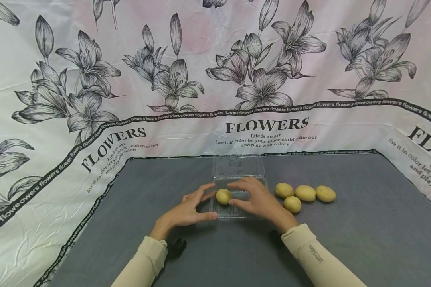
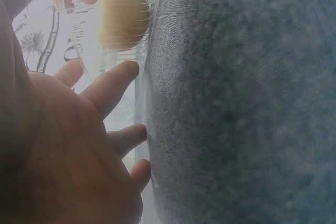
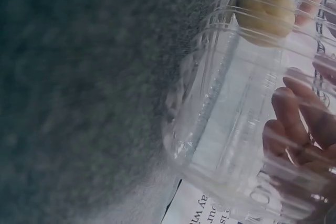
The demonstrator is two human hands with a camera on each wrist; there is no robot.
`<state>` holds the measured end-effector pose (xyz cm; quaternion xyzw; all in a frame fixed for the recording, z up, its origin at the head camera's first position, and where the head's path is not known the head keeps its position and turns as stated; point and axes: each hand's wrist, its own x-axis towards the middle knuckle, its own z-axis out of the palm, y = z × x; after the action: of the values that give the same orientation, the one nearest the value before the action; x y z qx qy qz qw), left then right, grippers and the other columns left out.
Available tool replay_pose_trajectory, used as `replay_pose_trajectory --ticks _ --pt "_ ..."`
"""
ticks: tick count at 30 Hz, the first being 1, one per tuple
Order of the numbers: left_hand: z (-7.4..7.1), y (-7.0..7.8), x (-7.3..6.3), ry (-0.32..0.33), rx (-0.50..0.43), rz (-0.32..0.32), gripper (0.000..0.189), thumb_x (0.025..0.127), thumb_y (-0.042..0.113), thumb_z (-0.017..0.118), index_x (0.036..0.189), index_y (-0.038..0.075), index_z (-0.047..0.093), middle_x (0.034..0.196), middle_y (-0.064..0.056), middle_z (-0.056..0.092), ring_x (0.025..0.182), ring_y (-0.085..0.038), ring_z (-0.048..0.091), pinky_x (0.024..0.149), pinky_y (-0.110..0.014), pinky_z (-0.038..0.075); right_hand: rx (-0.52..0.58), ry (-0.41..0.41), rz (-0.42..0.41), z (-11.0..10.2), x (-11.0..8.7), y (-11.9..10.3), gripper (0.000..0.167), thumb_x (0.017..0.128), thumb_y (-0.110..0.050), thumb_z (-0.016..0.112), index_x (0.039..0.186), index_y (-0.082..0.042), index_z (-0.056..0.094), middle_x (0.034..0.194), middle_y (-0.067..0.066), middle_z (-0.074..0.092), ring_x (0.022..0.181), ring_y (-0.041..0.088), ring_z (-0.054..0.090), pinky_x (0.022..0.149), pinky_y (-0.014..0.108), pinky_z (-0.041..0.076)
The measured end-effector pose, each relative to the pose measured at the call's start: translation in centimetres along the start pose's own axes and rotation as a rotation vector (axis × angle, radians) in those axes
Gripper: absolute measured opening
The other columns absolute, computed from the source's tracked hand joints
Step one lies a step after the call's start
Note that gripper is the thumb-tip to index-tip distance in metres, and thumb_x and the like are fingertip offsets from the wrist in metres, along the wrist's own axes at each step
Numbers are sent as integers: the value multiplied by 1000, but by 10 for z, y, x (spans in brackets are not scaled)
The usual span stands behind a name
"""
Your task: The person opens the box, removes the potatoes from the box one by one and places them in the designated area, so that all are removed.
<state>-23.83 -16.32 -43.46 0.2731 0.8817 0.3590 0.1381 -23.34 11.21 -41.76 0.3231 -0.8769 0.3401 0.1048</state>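
Observation:
One yellow potato (image 1: 223,196) lies toward the left side of a clear plastic clamshell box (image 1: 237,217), whose lid (image 1: 238,165) is folded back. My left hand (image 1: 188,208) is spread beside the box's left wall, the thumb by the near left corner. Over the box, my right hand (image 1: 257,198) has its fingers apart, with the thumb tip close to the potato's right side; contact cannot be made out. In the left wrist view, the potato (image 2: 124,17) shows through the ribbed wall. Through the plastic in the right wrist view appear the potato (image 3: 265,14) and loosely bent fingers (image 3: 287,111).
Several more potatoes (image 1: 305,193) sit in a group on the grey tabletop (image 1: 366,231), right of the box and near my right wrist. Behind the table hangs a white cloth (image 1: 186,135) printed with flowers and lettering.

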Motion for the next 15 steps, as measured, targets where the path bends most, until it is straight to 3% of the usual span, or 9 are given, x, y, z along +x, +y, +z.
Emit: replay_pose_trajectory --ticks 15 --pt "0 0 0 -4 -5 -9 94 91 59 69 162 35 13 163 8 38 159 -29 14 120 -65 7 6 -95 76 6 13 4 52 89 -33 80 135 -13 66 125 9 69 102 28 64 85 44 53"
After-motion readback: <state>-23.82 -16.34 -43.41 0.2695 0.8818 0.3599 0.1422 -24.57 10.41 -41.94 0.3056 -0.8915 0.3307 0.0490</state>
